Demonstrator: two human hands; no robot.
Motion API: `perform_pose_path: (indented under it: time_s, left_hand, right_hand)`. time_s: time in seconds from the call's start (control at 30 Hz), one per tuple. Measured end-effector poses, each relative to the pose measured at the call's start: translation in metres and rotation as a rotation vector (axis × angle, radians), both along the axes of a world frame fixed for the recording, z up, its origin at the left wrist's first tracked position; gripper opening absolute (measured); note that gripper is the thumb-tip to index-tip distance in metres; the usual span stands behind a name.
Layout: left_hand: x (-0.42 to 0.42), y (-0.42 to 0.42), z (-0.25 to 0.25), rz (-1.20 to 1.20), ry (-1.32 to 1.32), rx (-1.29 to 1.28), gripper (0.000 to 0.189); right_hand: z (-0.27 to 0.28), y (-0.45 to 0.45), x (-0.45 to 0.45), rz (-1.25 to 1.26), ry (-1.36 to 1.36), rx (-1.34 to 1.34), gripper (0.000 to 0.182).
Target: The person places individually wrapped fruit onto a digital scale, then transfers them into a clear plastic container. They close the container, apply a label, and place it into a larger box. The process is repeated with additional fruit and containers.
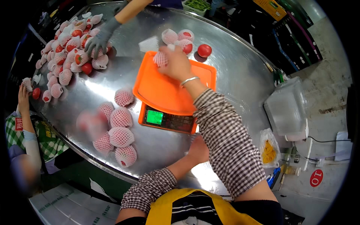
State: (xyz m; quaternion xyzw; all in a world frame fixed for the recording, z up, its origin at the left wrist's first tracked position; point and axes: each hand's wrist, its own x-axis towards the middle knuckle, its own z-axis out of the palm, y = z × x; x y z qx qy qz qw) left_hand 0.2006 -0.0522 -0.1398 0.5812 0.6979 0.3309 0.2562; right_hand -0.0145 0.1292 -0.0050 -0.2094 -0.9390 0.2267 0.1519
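My right hand [175, 63], with a metal bangle at the wrist, reaches over the far part of the orange tray [166, 90] of a digital scale. Its fingers are closed on a tomato in a white foam net [161, 58]. My left hand [199, 150] is low over the metal table, near the scale's front edge and partly behind my right sleeve; its fingers are hidden. Beyond the tray lie a bare tomato [204, 51] and several netted ones [169, 36]. Several more netted tomatoes [121, 118] lie left of the scale, one blurred [92, 125]. The scale's display [154, 117] glows green.
A co-worker's grey-gloved hand [98, 45] touches a big heap of netted tomatoes [67, 50]. Another person's hand [23, 97] holds a foam net at the left edge. Stacked clear plastic trays [289, 107] and a bag of yellow rubber bands [269, 152] are at the right.
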Motion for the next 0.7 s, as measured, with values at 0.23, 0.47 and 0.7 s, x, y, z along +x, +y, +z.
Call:
perform_pose_path:
  time_s: [0.23,0.47,0.7]
  left_hand:
    - [-0.028,0.010,0.039,-0.149,0.198,0.153,0.072]
    - [-0.023,0.007,0.043,-0.057,0.313,0.194,0.071]
    - [0.001,0.011,0.060,-0.045,0.507,0.297,0.073]
  right_hand:
    - [0.034,0.017,0.210,-0.028,0.643,-1.730,0.061]
    - [0.010,0.008,0.402,-0.407,0.551,-1.167,0.073]
    - [-0.043,-0.022,0.415,-0.350,0.220,-0.189,0.074]
